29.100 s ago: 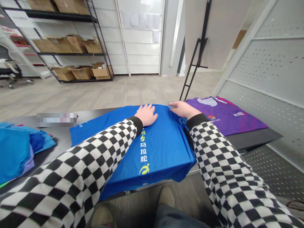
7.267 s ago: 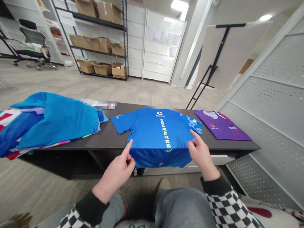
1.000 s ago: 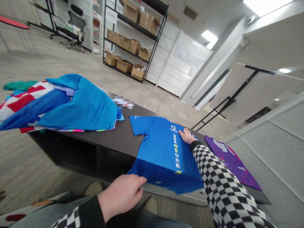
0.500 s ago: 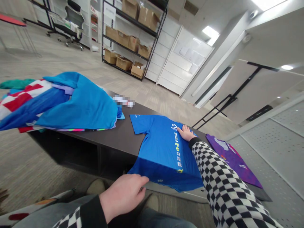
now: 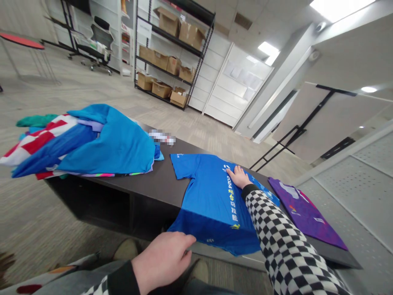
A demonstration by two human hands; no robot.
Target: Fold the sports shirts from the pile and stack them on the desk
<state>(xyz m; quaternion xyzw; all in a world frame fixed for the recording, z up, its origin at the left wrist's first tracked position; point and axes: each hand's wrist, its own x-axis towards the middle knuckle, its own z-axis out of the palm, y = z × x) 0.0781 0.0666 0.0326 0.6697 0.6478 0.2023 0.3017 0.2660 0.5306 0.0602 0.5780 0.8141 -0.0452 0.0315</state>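
A blue T-shirt [image 5: 211, 192] with white and yellow lettering lies spread on a dark low cabinet [image 5: 147, 189], its lower part hanging over the front edge. My right hand [image 5: 239, 177] rests flat and open on the shirt beside the top of the lettering. Low in front of the shirt's hem, my left hand [image 5: 162, 260] has curled fingers; most of them are hidden, so whether fabric is in them does not show. Partly behind my right forearm is a patterned lighter-blue part of the shirt. A purple garment [image 5: 313, 217] lies flat to the right.
A heap of clothes [image 5: 104, 143] covers the cabinet's left end. Behind the shirt is a small blurred white item [image 5: 162, 137]. A grey perforated panel [image 5: 353, 188] borders the right side. Farther back stand a shelf with cardboard boxes [image 5: 161, 89] and an office chair [image 5: 100, 43].
The view has shifted slightly, so the scene sits lower and a bit to the right. My right hand has slid a little toward me over the shirt. My left hand stays by the hem.
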